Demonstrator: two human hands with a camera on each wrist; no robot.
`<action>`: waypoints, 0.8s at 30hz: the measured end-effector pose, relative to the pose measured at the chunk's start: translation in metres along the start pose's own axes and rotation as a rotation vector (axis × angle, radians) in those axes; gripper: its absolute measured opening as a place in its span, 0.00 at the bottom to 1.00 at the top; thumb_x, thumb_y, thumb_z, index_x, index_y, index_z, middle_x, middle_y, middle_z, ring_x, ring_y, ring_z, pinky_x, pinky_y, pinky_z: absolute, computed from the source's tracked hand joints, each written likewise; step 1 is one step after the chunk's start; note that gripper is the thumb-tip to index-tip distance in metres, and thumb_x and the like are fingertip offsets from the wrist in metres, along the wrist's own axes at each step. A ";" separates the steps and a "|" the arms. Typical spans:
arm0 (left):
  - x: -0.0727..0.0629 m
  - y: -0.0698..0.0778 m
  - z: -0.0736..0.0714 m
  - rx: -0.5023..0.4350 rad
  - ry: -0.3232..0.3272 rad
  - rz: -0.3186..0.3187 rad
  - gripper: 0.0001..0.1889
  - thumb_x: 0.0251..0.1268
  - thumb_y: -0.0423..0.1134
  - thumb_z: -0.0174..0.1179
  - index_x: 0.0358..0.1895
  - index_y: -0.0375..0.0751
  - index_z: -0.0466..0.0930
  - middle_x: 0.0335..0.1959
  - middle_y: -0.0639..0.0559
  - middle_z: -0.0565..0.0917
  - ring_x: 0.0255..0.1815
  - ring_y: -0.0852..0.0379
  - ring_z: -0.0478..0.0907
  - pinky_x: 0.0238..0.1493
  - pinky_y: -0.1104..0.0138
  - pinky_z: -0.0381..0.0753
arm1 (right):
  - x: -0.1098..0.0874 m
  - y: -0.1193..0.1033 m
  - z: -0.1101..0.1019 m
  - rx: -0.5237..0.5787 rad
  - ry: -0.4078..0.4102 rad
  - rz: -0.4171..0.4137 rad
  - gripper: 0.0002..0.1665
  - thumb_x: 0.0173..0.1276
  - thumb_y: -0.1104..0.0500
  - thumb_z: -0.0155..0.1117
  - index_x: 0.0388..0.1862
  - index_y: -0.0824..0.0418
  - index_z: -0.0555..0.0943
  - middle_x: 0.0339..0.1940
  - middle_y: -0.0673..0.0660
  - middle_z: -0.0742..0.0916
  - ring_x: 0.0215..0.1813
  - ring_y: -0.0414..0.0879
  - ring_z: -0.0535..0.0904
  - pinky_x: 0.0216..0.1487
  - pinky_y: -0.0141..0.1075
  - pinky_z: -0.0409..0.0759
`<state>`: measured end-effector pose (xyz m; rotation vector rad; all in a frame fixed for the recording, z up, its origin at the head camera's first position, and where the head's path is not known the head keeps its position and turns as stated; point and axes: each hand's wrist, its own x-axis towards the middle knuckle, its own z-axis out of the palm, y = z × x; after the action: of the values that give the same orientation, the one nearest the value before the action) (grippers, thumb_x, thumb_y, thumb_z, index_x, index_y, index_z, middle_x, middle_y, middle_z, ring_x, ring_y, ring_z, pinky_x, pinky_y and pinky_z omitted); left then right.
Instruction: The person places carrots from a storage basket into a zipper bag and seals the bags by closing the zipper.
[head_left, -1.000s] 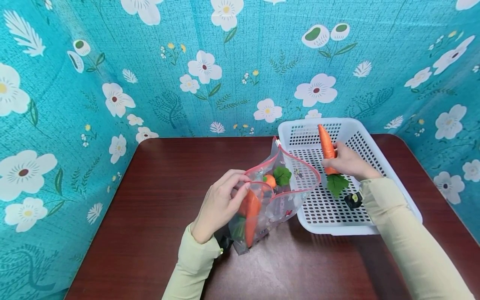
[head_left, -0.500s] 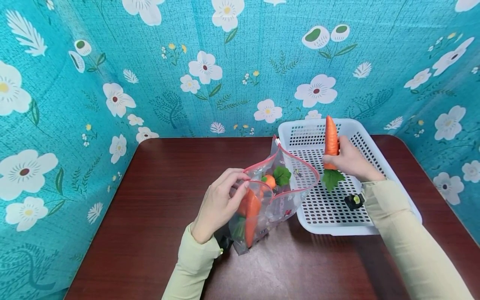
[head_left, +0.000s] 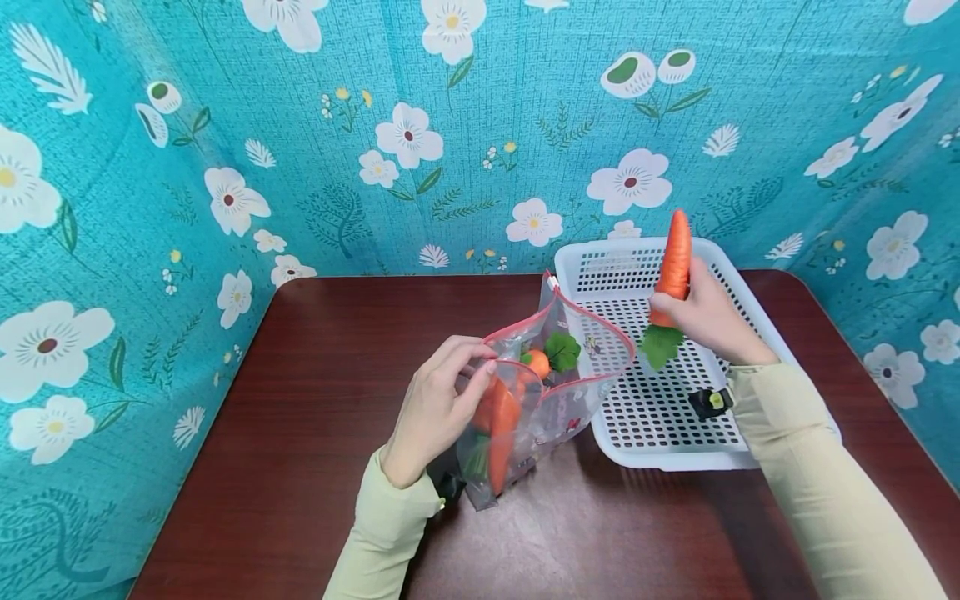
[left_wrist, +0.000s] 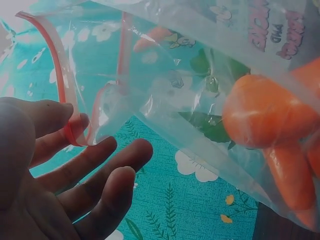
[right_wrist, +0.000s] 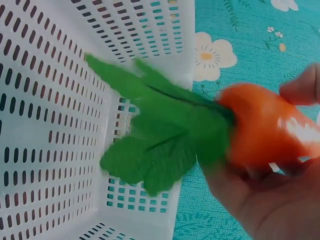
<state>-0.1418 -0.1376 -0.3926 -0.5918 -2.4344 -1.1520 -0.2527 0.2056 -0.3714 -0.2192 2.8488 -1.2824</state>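
My right hand point(head_left: 708, 310) grips a carrot point(head_left: 675, 262) over the white basket, its tip pointing up and its green leaves point(right_wrist: 165, 130) hanging below. In the right wrist view the thumb and fingers wrap the orange body. With thumb and index finger, my left hand point(head_left: 442, 408) pinches the red-edged rim of a clear zip bag point(head_left: 558, 417). The bag's mouth gapes toward the basket. Inside lie several carrots point(head_left: 504, 442), some with green leaves point(head_left: 562, 351); the left wrist view shows their orange bodies point(left_wrist: 270, 112) through the plastic.
The white perforated basket point(head_left: 795, 400) stands at the right of the dark wooden table point(head_left: 337, 383), and the bag's mouth overlaps its left rim. A small black device point(head_left: 708, 403) shows at the right wrist. A blue floral cloth point(head_left: 480, 150) hangs behind and beside the table.
My right hand has lifted the carrot up and slightly to the right, and the carrot has tipped from leaning left to leaning right. The left hand and bag stay almost still.
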 end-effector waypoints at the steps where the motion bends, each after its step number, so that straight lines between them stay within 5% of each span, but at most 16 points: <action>1: 0.000 0.000 0.000 -0.005 0.005 0.003 0.08 0.68 0.40 0.59 0.47 0.46 0.80 0.46 0.55 0.80 0.34 0.64 0.80 0.35 0.68 0.83 | 0.000 -0.001 0.000 0.005 0.016 -0.008 0.26 0.70 0.58 0.52 0.60 0.69 0.57 0.45 0.66 0.76 0.36 0.54 0.78 0.34 0.40 0.78; 11: 0.001 0.000 -0.001 -0.019 0.014 -0.001 0.09 0.68 0.42 0.59 0.48 0.46 0.80 0.46 0.55 0.79 0.34 0.63 0.80 0.36 0.72 0.82 | 0.001 -0.005 -0.001 0.056 0.006 0.006 0.25 0.76 0.53 0.43 0.62 0.67 0.53 0.49 0.67 0.74 0.38 0.53 0.78 0.34 0.39 0.79; 16: 0.001 0.001 -0.002 -0.028 0.011 -0.008 0.09 0.68 0.42 0.59 0.48 0.46 0.80 0.47 0.55 0.79 0.35 0.63 0.81 0.36 0.72 0.82 | 0.000 -0.007 -0.003 0.090 -0.033 0.046 0.27 0.77 0.50 0.37 0.65 0.64 0.49 0.55 0.66 0.71 0.46 0.55 0.76 0.43 0.40 0.76; 19: 0.001 0.001 -0.002 -0.032 0.010 -0.005 0.09 0.69 0.42 0.59 0.48 0.46 0.80 0.47 0.55 0.79 0.35 0.63 0.81 0.36 0.72 0.83 | -0.001 -0.009 -0.004 0.104 -0.020 0.028 0.30 0.77 0.49 0.40 0.69 0.63 0.50 0.57 0.64 0.71 0.48 0.50 0.76 0.45 0.35 0.75; 24: 0.001 0.001 -0.001 -0.032 0.019 0.003 0.09 0.68 0.41 0.60 0.47 0.45 0.81 0.47 0.55 0.79 0.34 0.64 0.80 0.36 0.72 0.82 | -0.003 -0.013 -0.005 0.093 0.136 -0.010 0.36 0.72 0.45 0.55 0.71 0.61 0.59 0.57 0.59 0.72 0.40 0.35 0.76 0.37 0.24 0.75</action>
<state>-0.1419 -0.1377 -0.3902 -0.5916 -2.4023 -1.1925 -0.2488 0.2012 -0.3581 -0.1503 2.8917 -1.4823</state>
